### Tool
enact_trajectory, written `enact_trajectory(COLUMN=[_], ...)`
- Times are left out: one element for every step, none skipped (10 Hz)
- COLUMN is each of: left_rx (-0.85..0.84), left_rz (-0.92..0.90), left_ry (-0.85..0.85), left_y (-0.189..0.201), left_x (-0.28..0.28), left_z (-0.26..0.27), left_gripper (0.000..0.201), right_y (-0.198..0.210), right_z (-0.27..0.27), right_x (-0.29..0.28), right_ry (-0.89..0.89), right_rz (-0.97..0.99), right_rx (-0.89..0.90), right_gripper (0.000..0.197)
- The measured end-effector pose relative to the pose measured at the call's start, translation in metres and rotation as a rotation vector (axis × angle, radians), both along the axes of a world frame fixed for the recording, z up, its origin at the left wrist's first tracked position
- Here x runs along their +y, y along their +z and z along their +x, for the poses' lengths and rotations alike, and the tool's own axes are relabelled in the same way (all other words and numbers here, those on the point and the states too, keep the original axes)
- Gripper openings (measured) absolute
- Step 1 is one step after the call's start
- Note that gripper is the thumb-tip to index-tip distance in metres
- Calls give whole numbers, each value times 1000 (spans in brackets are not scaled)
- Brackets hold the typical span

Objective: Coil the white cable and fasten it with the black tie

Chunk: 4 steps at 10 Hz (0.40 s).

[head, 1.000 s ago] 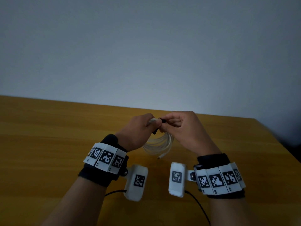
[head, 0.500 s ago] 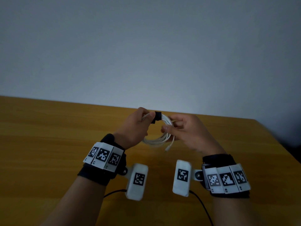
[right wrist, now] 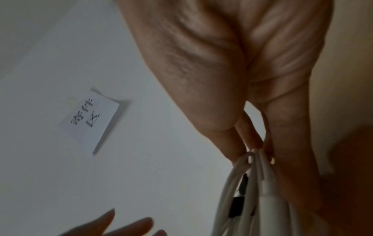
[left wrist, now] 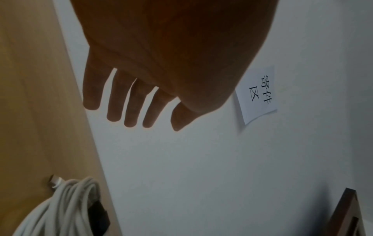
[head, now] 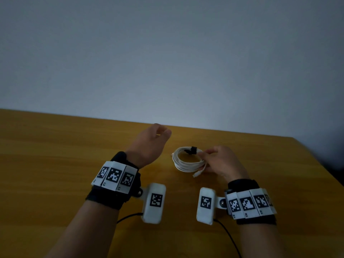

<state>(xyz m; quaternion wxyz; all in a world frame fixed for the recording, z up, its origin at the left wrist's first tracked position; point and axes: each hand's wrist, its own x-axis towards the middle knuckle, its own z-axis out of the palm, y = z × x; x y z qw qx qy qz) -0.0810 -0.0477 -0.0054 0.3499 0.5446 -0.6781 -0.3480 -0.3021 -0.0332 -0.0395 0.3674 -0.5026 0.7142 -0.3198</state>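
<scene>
Right hand (head: 221, 162) has the white cable (head: 188, 161) pinched at the coil's right edge, fingers curled onto the loops, so that's the only grip going on. Left hand (head: 149, 144) holds nothing, fingers straight and loose, up off the wooden table (head: 55, 146) to the left of the coil and a bit farther back. From the head view the coil sits low over the table, can't tell if it's actually touching the wood. Black tie (head: 192, 149) is wrapped round the far side of the coil, and one plug end pokes out at the near right, just beside the right hand. Both wrists have black bands with marker tags and white camera boxes.

Left wrist view: left hand (left wrist: 161, 55) shows as a dark palm with the fingers (left wrist: 91, 95) spread and straight against the pale wall. The coil (left wrist: 60, 210) is at the bottom left with the tie (left wrist: 98, 215) on its right side and a plug tip sticking up above it. A paper note (left wrist: 258, 95) hangs on the wall, right of the hand.

Right wrist view: right hand (right wrist: 232, 71) pinches the top of the cable loops (right wrist: 242, 191) between fingertips, with the tie (right wrist: 236, 207) showing as a dark band lower on the coil. Same note (right wrist: 90, 121) is on the wall left of the coil. Left hand's fingertips (right wrist: 109, 222) peek in at the bottom.
</scene>
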Motion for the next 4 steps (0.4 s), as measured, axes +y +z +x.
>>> enact_trajectory(left_rx=[5,4,2,27], left_rz=[2,2,8,-10], left_ry=[1,6,14,53], left_y=[-1,-2,-2,-2], left_x=[0,-3,-3,-5], left_z=[1,2,3,4], left_gripper=[41,42,43,42], right_y=[-2,0,3,4], right_z=[1,-1,0,-3], right_x=[0,0,3,1], right_ry=[-14,-4,23,6], right_rz=[-13,1,48,13], right_rx=[98,198,278,238], right_gripper=[28,31,36,45])
